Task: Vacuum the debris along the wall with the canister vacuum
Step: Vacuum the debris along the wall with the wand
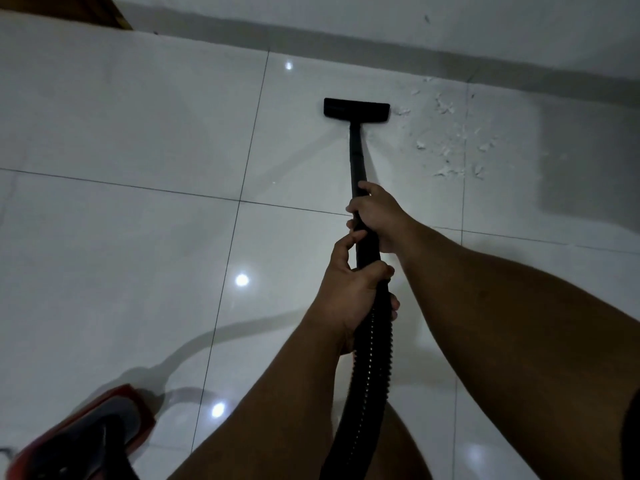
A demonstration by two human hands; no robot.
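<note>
A black vacuum wand (pixel 356 157) runs from my hands out to a flat black floor nozzle (pixel 356 110) resting on the white tiles near the wall. My right hand (pixel 379 216) grips the wand higher up. Below it, my left hand (pixel 349 289) is closed around the wand where the ribbed black hose (pixel 367 386) begins. White debris (pixel 450 143) lies scattered on the tiles just right of the nozzle, close to the wall. The red and black canister (pixel 86 438) sits at the lower left.
The white wall with its grey baseboard (pixel 381 36) crosses the top of the view. A brown wooden corner (pixel 93 10) shows at the top left. Glossy white floor tiles (pixel 121 237) with dark grout lines spread to the left.
</note>
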